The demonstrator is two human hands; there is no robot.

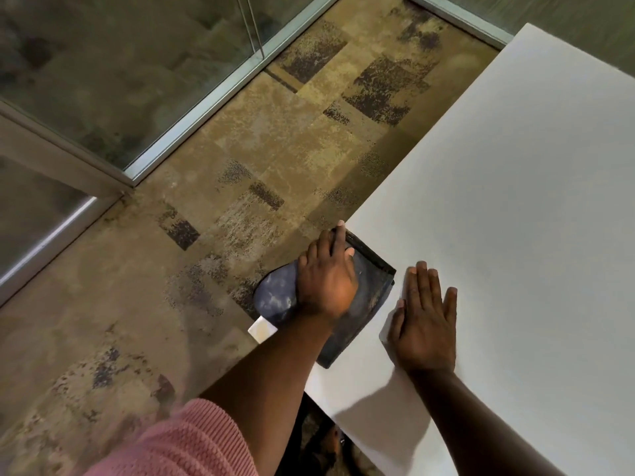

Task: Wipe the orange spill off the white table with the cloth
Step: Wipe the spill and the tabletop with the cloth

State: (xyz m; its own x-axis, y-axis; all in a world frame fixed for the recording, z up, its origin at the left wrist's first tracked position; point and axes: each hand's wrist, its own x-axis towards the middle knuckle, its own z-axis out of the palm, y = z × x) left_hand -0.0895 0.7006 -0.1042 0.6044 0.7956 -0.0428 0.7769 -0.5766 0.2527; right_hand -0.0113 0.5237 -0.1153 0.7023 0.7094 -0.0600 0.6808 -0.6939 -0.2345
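A dark blue-grey cloth point(369, 290) lies over the left edge of the white table point(515, 201), part of it hanging past the edge with a white tag point(262, 328) showing. My left hand point(326, 280) presses flat on the cloth, fingers spread toward the table's corner. Just to the right of the cloth, my right hand point(424, 321) rests palm down on the bare tabletop, fingers together and holding nothing. I see no orange spill on the visible surface.
Mottled brown carpet point(240, 166) lies to the left of the table. Glass partitions with metal frames point(192, 108) run along the far left. A pink sleeve point(178, 441) covers my left upper arm.
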